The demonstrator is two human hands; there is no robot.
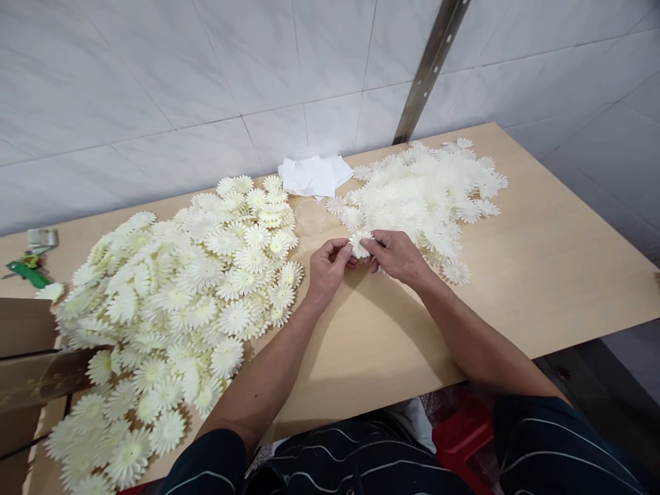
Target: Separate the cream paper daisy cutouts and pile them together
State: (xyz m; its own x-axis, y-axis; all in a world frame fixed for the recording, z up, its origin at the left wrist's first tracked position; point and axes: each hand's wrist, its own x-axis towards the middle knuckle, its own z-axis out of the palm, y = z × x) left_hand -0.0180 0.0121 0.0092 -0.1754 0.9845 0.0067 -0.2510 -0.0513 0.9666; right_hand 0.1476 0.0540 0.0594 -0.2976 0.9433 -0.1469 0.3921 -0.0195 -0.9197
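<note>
Between my two hands is a small cream artificial flower [361,243], held above the table with its petals facing up. My left hand [330,265] pinches its left edge between thumb and fingers. The thumb of my right hand [397,253] presses on its right side, with the fingers curled beneath. A large heap of cream artificial flowers [180,275] spreads to the left of my left arm. Just beyond my right hand lies a looser pile of pale flower pieces [423,192]. The undersides of the fingers are hidden.
White paper sheets [314,176] lie at the wall, with a clear round dish [311,214] in front. A green-handled tool [28,271] rests at the far left, near a cardboard box [25,330]. A metal post [430,69] stands behind the table [557,254]. Below is a red stool [464,433].
</note>
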